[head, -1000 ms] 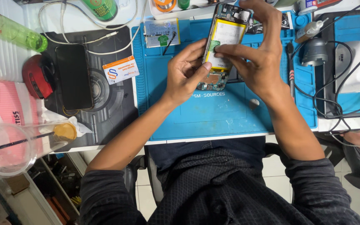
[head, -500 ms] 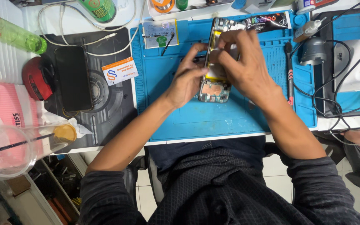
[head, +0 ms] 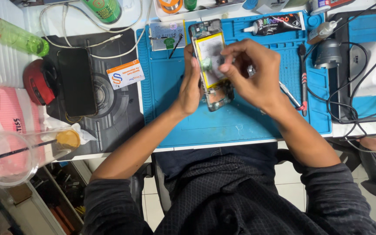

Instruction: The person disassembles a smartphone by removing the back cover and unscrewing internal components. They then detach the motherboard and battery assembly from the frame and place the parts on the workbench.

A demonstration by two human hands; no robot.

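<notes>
Clutter filled the left edge of the frame: one clear plastic cup (head: 3,159) with a dark stick across it, one pink packet (head: 9,115) above it, and one green bottle (head: 11,35) lying in the upper left corner. Just right of these sat one red round object (head: 38,82) and one black phone (head: 77,82), face up on a dark grey mat (head: 114,113). One white and orange card (head: 125,74) lay on that mat's upper right part, and one white cable (head: 72,19) looped above it. A second green bottle (head: 103,8) lay at the top edge.

At frame centre one blue mat (head: 236,122) covered the bench (head: 240,142). Over it the left hand (head: 190,85) clasped the left edge of one opened phone (head: 212,65), its back removed and a single yellowish battery showing; the phone was held tilted just above the blue mat, upper centre. The right hand (head: 251,72) had its grip pinched at the battery's right side, fingertips (head: 227,65) touching it.

Further right, one black tube (head: 277,24) lay at the top of the blue mat, one black-handled tool (head: 303,74) lay upright along its right part, and one small white bottle (head: 325,28) stood near the tube. At the far right, several black wires (head: 357,87) tangled beside one white device (head: 375,69).
</notes>
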